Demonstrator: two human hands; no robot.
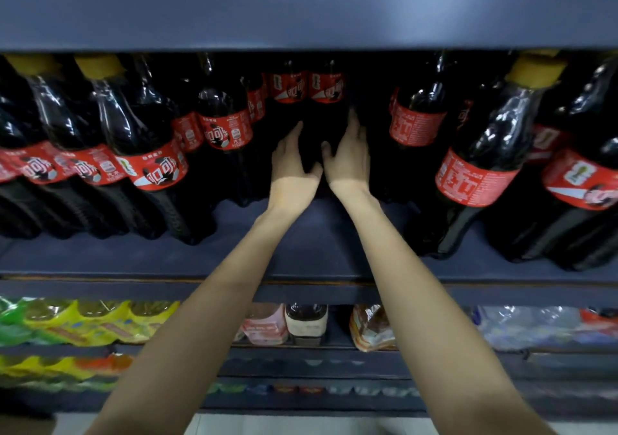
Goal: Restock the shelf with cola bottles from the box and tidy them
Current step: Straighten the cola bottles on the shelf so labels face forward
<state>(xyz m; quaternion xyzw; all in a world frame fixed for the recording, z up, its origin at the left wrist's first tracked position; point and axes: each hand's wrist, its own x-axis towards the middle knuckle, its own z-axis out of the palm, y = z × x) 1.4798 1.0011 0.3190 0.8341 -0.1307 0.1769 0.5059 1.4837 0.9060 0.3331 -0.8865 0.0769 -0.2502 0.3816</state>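
Deep on the shelf (321, 260), both hands (290, 163) (347, 157) cup a shadowed cola bottle (326, 90), fingers straight, neighbours crowding either side

Shelf (317, 254) carries cola bottles in groups: left group (100, 153) along the shelf's left part, reaching near the front edge; right group (521, 167) at the right part, also near the front edge. Between them a gap at shelf centre, with two back bottles (307, 87) deep at the rear. Left hand (291, 163) and right hand (347, 157) side by side in that gap, in front of the back bottles, thumbs nearly touching, fingers (296, 132) pointing rearward. Upper shelf board (301, 10) directly above. Lower shelf (334, 347) below: yellow packs (83, 321) left, small bottles (287, 324) centre, clear packs (535, 327) right.
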